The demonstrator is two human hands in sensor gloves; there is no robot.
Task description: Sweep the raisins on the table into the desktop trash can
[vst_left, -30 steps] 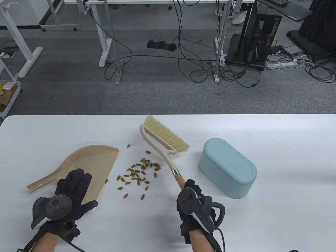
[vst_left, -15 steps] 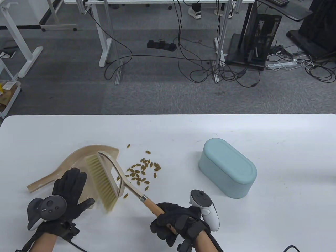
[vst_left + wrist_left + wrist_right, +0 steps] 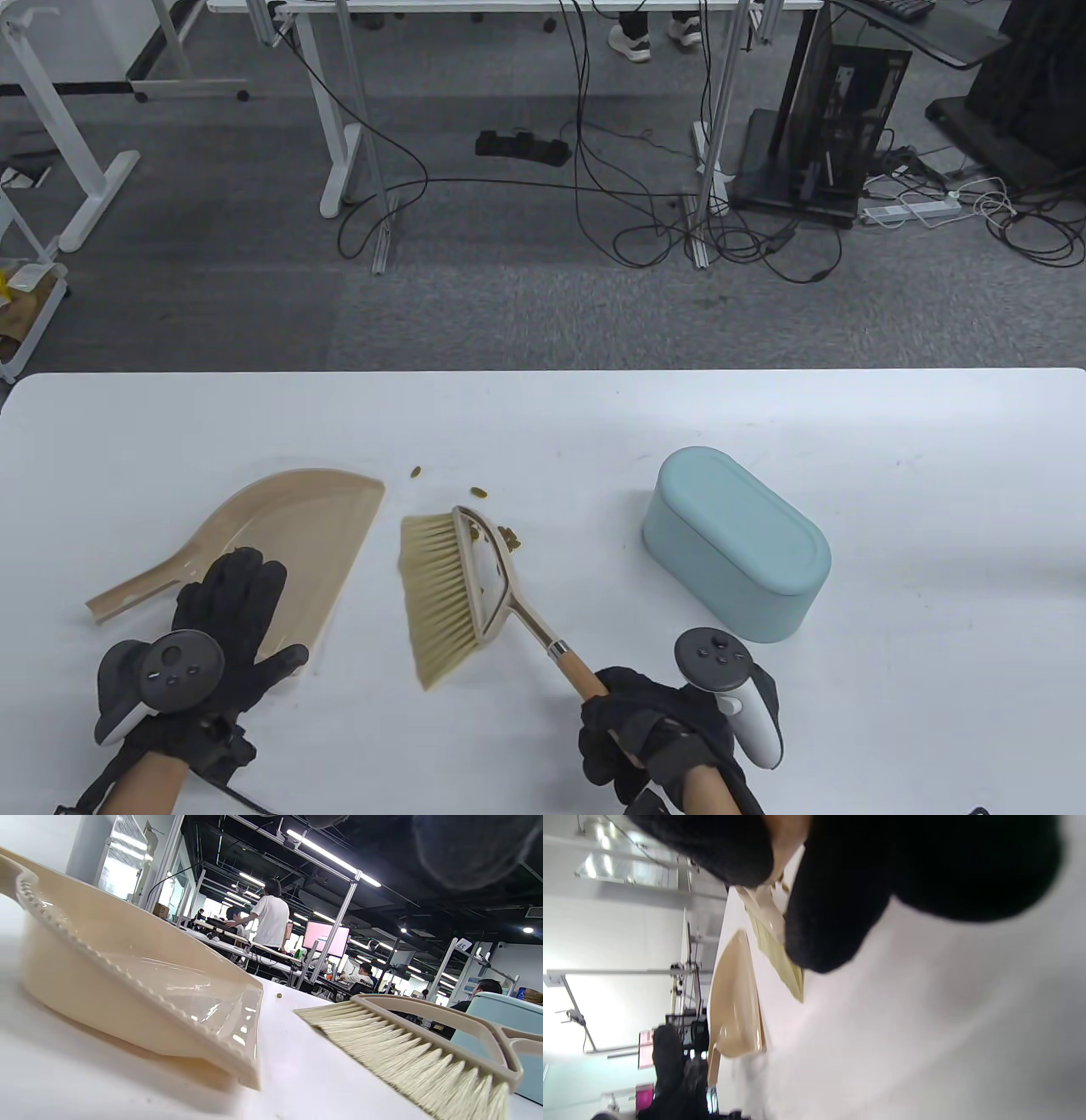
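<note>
A beige dustpan (image 3: 293, 526) lies on the white table, its open edge facing right. My left hand (image 3: 233, 607) rests flat on its near part, fingers spread. My right hand (image 3: 645, 734) grips the wooden handle of the brush (image 3: 450, 586). The brush head lies just right of the dustpan, bristles pointing left, over the spot where the raisin pile was. A few raisins (image 3: 509, 536) show beyond the brush head; the others are hidden. The pale blue trash can (image 3: 734, 543) stands to the right, lid shut. The left wrist view shows the dustpan (image 3: 127, 984), the brush (image 3: 407, 1043) and one raisin (image 3: 278, 995).
The table's far edge (image 3: 543, 372) runs across mid-view, with grey floor, desk legs and cables beyond it. The trash can also shows in the left wrist view (image 3: 500, 1014), behind the brush. The right wrist view shows the dustpan (image 3: 734, 1001) past my gloved fingers.
My right hand swung the brush left from behind the raisins to over the dustpan, then back right. It now covers the pile. My left hand has stayed on the dustpan.
</note>
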